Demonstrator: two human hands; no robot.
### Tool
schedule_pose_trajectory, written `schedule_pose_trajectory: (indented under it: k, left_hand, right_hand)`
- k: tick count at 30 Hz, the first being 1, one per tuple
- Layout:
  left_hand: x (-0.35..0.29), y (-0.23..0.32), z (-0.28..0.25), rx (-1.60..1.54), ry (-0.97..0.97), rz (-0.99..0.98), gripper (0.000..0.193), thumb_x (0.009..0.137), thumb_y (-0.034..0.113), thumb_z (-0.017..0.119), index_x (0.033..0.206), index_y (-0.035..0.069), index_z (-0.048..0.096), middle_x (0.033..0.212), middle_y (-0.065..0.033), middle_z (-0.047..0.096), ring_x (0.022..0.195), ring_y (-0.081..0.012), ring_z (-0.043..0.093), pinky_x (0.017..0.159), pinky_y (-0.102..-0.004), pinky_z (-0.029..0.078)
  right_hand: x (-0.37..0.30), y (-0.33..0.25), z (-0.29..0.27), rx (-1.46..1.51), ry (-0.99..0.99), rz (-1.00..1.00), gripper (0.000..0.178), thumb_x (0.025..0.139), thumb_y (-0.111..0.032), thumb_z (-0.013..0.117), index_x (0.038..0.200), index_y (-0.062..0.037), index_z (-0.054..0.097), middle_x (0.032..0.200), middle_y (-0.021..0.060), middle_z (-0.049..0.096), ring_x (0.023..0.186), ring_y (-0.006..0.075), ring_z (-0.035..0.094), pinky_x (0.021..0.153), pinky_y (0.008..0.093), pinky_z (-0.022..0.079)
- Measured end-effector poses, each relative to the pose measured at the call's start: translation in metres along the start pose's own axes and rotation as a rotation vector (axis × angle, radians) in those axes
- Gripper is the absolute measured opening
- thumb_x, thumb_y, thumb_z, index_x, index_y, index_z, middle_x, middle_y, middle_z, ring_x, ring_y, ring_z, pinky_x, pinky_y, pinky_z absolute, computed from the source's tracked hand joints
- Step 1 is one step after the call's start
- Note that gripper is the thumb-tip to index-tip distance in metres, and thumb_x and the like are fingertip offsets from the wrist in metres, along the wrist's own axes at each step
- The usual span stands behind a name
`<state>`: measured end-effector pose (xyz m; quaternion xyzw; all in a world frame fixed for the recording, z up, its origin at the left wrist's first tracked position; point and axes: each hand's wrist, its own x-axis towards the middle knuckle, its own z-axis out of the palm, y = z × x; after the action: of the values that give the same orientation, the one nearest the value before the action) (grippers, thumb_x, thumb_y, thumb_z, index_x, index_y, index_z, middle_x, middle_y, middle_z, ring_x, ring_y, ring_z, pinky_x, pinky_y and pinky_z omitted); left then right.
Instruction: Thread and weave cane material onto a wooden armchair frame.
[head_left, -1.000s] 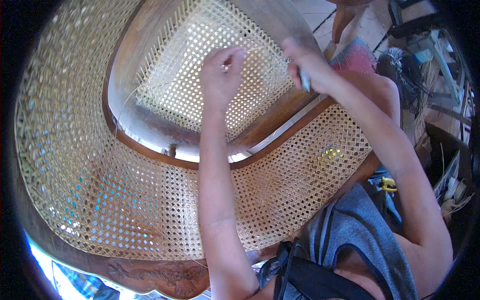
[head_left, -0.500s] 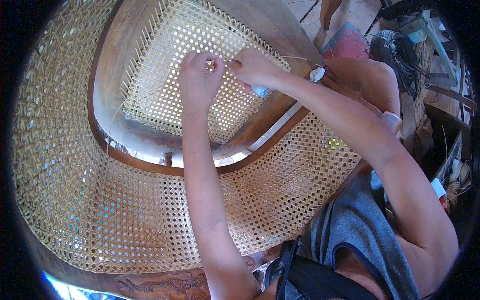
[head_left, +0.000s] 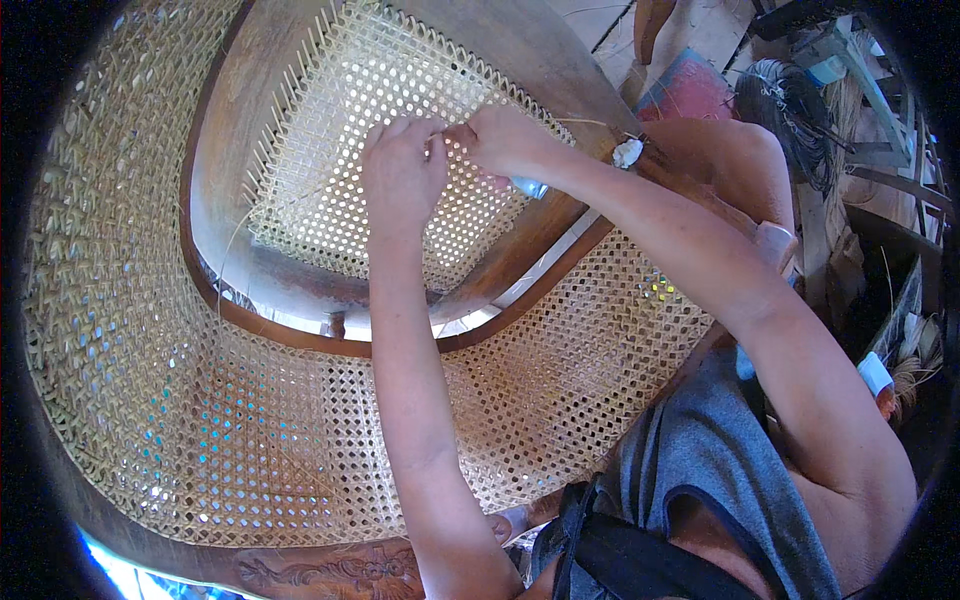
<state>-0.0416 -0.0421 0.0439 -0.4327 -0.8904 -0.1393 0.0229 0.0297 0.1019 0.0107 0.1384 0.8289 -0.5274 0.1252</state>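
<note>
From my faraway post, I see the curved cane back [head_left: 560, 380] of the chair first. Past it is the woven cane seat [head_left: 380, 85], set in its wooden frame [head_left: 550, 50] under both hands. My left hand [head_left: 400, 175] has bent fingers, but I cannot tell if its grip pinches a strand. My right hand [head_left: 515, 145] has its grip wrapped around a small blue thing [head_left: 528, 187]. I think it is best to pull softly and keep each strand flat so it does not snap. A white lump [head_left: 627, 153] sits near the frame's edge. Farther right is a dark, box-like shape [head_left: 880, 225]; I cannot tell what it holds.
</note>
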Motion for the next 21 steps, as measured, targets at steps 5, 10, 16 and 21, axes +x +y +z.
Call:
schedule_pose_trajectory:
  k: [5, 10, 16, 21]
  left_hand:
    - [-0.006, 0.002, 0.019, 0.075, 0.189, -0.016, 0.013, 0.078, 0.015, 0.071, 0.090, 0.009, 0.072, 0.091, -0.0104, 0.066, 0.089, -0.0292, 0.059, 0.084, -0.0403, 0.048]
    - [-0.006, 0.016, 0.033, -0.006, 0.246, 0.018, 0.013, 0.079, 0.013, 0.070, 0.091, 0.009, 0.072, 0.091, -0.0106, 0.066, 0.090, -0.0280, 0.059, 0.084, -0.0400, 0.048]
    - [0.004, 0.055, 0.046, -0.469, 0.235, 0.082, 0.014, 0.084, 0.020, 0.073, 0.092, 0.009, 0.074, 0.085, -0.0093, 0.068, 0.086, -0.0246, 0.061, 0.084, -0.0372, 0.048]
    - [0.008, 0.026, 0.012, -0.458, 0.167, -0.086, 0.014, 0.084, 0.026, 0.073, 0.088, 0.012, 0.074, 0.081, -0.0080, 0.066, 0.079, -0.0263, 0.061, 0.081, -0.0377, 0.048]
  right_hand:
    - [-0.018, 0.026, -0.024, -0.128, -0.015, 0.135, 0.053, 0.104, -0.041, 0.041, 0.088, 0.0053, 0.062, 0.058, 0.0169, 0.061, 0.052, 0.0268, 0.066, 0.055, 0.0401, 0.055]
    - [-0.061, 0.078, -0.073, -0.206, 0.103, 0.183, 0.054, 0.103, -0.043, 0.043, 0.084, 0.0048, 0.060, 0.059, 0.0164, 0.060, 0.045, 0.0216, 0.063, 0.046, 0.0366, 0.052]
    - [-0.091, 0.038, -0.077, -0.073, 0.134, 0.147, 0.051, 0.102, -0.040, 0.045, 0.079, 0.0029, 0.062, 0.059, 0.0177, 0.062, 0.048, 0.0244, 0.066, 0.055, 0.0367, 0.056]
    - [-0.055, 0.028, -0.052, 0.065, 0.037, 0.063, 0.040, 0.098, -0.028, 0.047, 0.078, 0.0026, 0.064, 0.057, 0.0162, 0.061, 0.053, 0.0230, 0.067, 0.055, 0.0371, 0.055]
